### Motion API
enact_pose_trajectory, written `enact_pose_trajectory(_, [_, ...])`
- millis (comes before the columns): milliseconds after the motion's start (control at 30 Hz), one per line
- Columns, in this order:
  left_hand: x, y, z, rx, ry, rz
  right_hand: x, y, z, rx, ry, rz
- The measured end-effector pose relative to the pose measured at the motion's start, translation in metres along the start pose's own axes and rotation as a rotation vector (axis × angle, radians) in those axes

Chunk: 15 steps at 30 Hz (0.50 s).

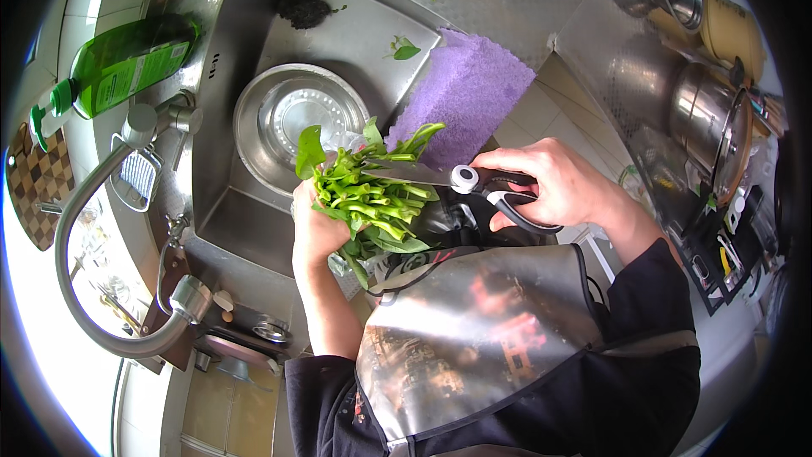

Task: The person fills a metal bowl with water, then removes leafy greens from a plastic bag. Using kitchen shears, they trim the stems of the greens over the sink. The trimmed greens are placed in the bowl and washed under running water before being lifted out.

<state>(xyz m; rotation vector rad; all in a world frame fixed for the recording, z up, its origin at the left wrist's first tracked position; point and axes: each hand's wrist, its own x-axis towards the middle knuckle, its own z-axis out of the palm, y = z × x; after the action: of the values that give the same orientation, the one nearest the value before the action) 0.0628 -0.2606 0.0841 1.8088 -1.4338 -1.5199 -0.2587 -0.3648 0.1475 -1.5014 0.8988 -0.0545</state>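
Observation:
My left hand [320, 225] grips a bunch of leafy green vegetable stems [374, 197], with the cut ends turned to the right. Between the thumb and fingers of my right hand [552, 181] are the black and white handles of kitchen scissors [466, 179]. Their blades point left and lie over the upper stems; whether they cut into any stem cannot be told. Beyond the bunch, a round metal bowl [250, 120] rests in the steel sink [254, 209]. A purple cloth [469, 89] drapes over the sink's edge near the scissors.
A curved faucet [70, 292] arches at the left, beside a green pump bottle [136, 66]. A dark scouring pad [304, 3] and loose leaves [405, 51] lie in the sink. Steel pots [704, 120] and a black tray of utensils [723, 260] stand along the right counter.

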Motion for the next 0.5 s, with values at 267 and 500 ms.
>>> enact_pose_trajectory(267, [-0.005,-0.012,0.002,0.055,0.001,0.019,0.0,-0.011,0.001,-0.052,0.018,-0.014])
enact_pose_trajectory(500, [0.006,0.001,0.003,0.131,0.013,0.083,0.01,-0.011,-0.003,-0.126,0.001,-0.049])
